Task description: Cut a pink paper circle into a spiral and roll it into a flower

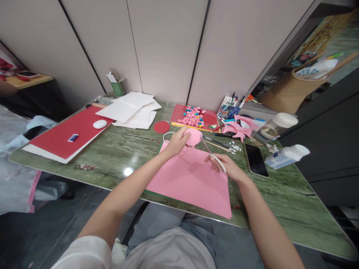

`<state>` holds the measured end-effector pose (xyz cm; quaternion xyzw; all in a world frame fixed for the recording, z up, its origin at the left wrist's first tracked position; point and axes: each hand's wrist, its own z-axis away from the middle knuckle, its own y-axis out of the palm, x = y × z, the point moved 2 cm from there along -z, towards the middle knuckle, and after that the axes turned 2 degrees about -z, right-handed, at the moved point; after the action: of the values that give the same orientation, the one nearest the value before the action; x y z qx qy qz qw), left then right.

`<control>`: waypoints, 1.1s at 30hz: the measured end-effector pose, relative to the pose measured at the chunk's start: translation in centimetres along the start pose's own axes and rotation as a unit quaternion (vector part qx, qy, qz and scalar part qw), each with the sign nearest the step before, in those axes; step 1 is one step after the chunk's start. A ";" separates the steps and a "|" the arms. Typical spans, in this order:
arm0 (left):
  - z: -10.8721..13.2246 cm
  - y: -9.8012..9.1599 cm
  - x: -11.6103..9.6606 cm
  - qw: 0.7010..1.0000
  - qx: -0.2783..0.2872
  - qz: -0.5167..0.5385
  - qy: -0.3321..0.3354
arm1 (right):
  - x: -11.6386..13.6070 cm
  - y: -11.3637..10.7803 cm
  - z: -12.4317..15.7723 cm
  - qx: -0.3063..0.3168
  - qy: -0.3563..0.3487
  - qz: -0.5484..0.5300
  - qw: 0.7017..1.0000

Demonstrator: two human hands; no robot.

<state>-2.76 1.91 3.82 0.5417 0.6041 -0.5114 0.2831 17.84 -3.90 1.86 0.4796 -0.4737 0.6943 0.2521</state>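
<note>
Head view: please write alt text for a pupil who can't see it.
A person's left hand holds a pink disc while the right hand holds scissors at its edge, over pink paper on a green table. Beyond lie a red disc and white sheets.

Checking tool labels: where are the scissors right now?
Head view, just right of centre: the scissors are in the right hand, meeting the right edge of the pink disc, near the pink sheet.

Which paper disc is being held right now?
The pink disc, held in the left hand with the scissors at its edge; the red discs lie flat.
</note>
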 end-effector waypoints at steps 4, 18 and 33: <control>-0.3 0.1 0.7 0.999 -0.019 0.029 -0.013 | -0.1 -0.1 0.0 0.002 0.003 0.024 1.000; -0.1 0.8 1.4 0.998 -0.017 0.056 -0.035 | -0.3 0.1 -0.2 -0.058 -0.001 0.031 0.998; 0.0 1.2 1.8 0.999 -0.019 0.044 -0.025 | -0.1 0.2 -0.2 -0.047 -0.008 0.018 0.999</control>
<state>-2.05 2.47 1.86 0.5494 0.5817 -0.5002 0.3311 17.67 -3.81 1.71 0.4641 -0.5167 0.6716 0.2581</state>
